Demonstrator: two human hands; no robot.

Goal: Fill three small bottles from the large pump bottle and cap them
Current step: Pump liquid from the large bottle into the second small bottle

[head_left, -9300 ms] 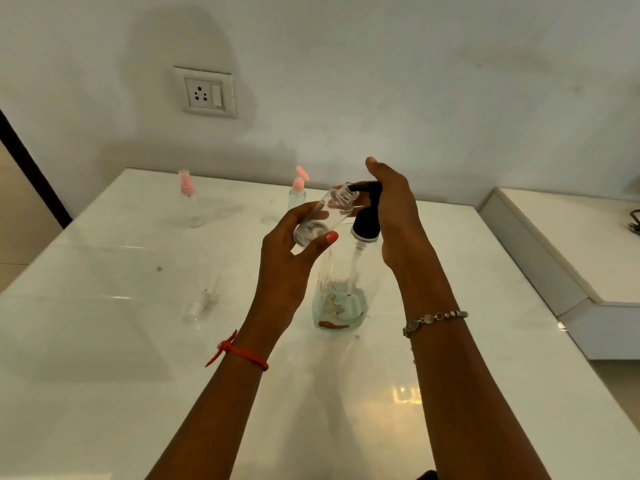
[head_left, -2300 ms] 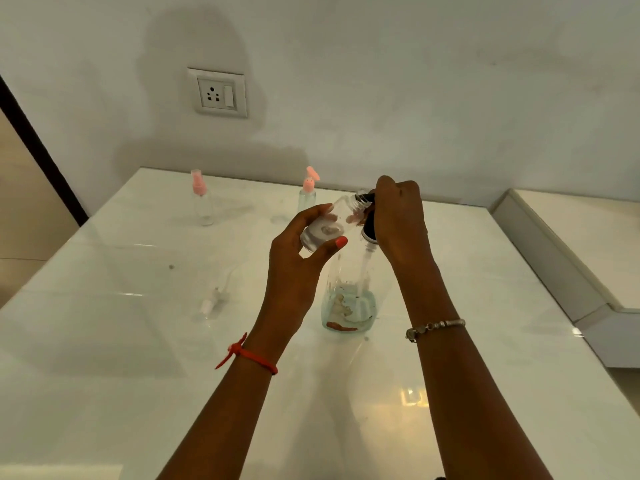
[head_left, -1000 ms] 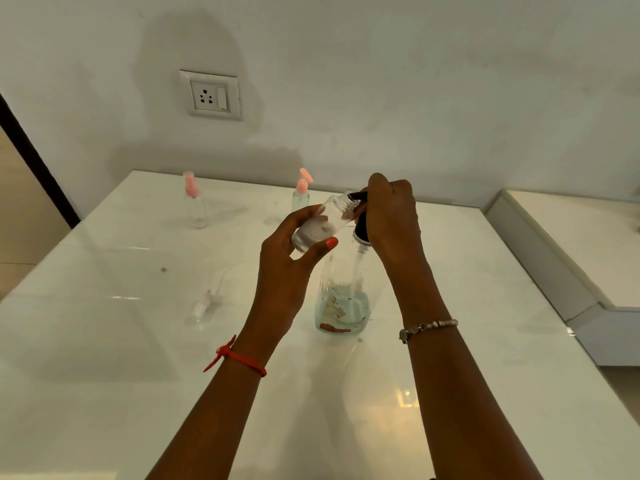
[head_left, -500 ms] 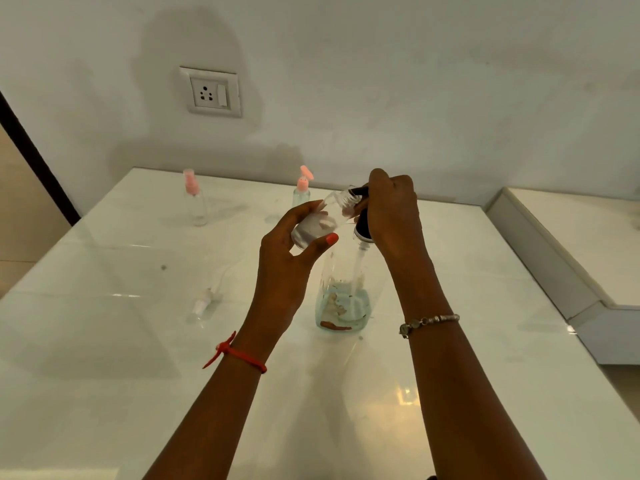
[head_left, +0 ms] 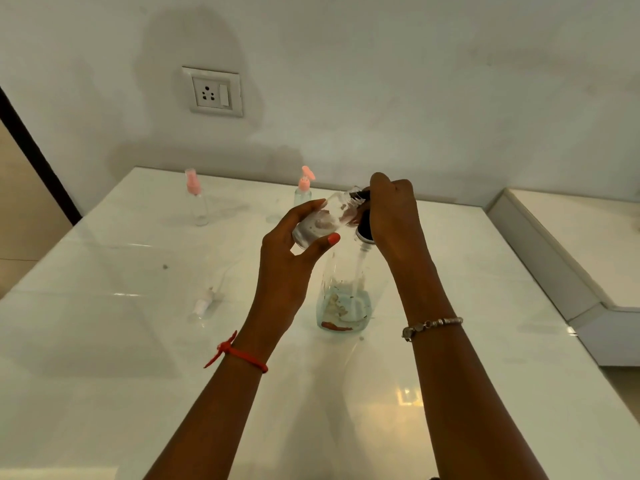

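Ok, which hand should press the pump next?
Right: the right hand grips the black pump head of the large pump bottle, while the left hand holds the small bottle tilted at its nozzle.

a glossy white table (head_left: 104,358) fills the lower field, its far edge against a plain pale wall (head_left: 415,81). a white socket plate (head_left: 212,92) with one three-pin outlet and one rocker switch is mounted on the wall, above the table's far left part. a dark strip (head_left: 38,157) runs diagonally at the left edge, beside beige floor (head_left: 20,216). a white ledge (head_left: 571,237) stands to the right. a small dark speck (head_left: 165,267) marks the tabletop; a warm light reflection (head_left: 408,396) shows near the front.
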